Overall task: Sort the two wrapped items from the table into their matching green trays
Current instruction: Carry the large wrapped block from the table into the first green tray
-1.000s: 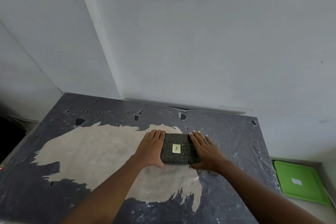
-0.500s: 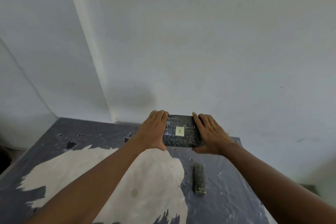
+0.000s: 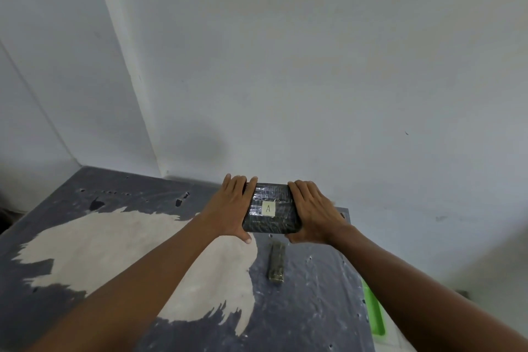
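A dark plastic-wrapped block with a pale label marked "A" is held in the air above the table. My left hand presses its left side and my right hand presses its right side. Below it, a second, narrow dark wrapped item lies flat on the grey part of the table. A strip of a green tray shows past the table's right edge, mostly hidden by my right forearm.
The table has a grey top with a large pale worn patch in its middle. White walls meet in a corner behind the table, close to its far edge. Pale floor lies to the right of the table around the tray.
Both hands lifted the block marked "A" off the table, uncovering the narrow wrapped item beneath. Over the last half second the block stays raised and the view shifts right, showing the tray's edge.
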